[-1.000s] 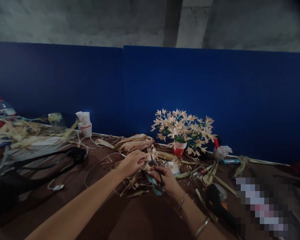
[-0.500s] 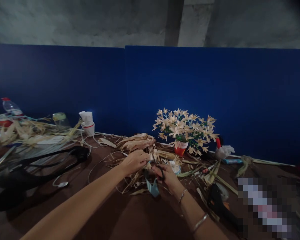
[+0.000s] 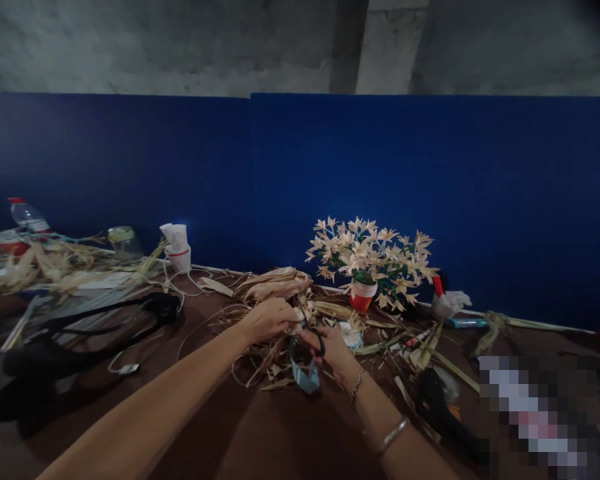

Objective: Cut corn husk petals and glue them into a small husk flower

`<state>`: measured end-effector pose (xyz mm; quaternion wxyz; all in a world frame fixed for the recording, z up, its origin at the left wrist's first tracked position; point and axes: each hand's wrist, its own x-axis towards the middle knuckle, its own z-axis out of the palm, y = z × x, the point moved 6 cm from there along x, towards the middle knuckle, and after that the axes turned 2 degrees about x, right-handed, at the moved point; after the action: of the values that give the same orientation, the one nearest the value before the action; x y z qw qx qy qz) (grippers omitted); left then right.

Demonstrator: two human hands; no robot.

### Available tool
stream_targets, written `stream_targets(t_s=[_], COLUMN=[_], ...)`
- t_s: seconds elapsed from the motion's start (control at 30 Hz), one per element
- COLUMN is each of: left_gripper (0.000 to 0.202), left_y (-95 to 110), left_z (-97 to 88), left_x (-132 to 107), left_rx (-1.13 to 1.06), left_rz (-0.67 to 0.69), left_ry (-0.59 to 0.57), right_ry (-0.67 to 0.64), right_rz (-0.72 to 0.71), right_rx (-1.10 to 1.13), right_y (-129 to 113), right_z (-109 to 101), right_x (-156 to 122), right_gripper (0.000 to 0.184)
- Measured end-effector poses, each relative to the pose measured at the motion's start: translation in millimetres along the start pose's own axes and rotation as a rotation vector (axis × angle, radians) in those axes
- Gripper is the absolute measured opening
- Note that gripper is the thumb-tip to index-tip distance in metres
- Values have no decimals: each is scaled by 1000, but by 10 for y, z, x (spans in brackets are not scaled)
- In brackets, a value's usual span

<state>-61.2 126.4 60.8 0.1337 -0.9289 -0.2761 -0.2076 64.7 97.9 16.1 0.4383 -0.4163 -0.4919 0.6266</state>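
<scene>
My right hand (image 3: 333,350), with a chain and a bangle at the wrist, grips black-handled scissors (image 3: 316,337) whose blades point up and left. Facing it, my left hand (image 3: 271,319) is closed, its fingertips pinching a pale piece of corn husk (image 3: 295,325) beside the blades; the fingers partly cover it. A shiny light-blue ribbon (image 3: 306,379) hangs in a loop below both hands. Behind them lies a bundle of dried corn husks (image 3: 275,285), with scraps strewn around.
Husk flowers (image 3: 363,250) stand in a red paper cup (image 3: 361,299) behind my right hand. A black glue gun (image 3: 437,407) lies at right. On the left are a black strap-like object (image 3: 80,353), a white cable, a tissue-filled cup (image 3: 179,257), a jar (image 3: 125,243) and a bottle (image 3: 29,217).
My right hand and the scissors have shifted slightly left, towards my left hand. The ribbon loop has opened out a little. My left hand has barely moved.
</scene>
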Motion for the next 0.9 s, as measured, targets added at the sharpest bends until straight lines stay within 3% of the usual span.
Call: stream_targets(t_s=[0.9], left_gripper=[16], left_y=[152], left_z=[-67], left_x=[26], left_rx=[105], left_rz=[282], left_ry=[-65], right_ry=[38], right_rz=[-17], right_rx=[-38], right_y=[71], right_z=[-19], right_x=[74], right_gripper=[38])
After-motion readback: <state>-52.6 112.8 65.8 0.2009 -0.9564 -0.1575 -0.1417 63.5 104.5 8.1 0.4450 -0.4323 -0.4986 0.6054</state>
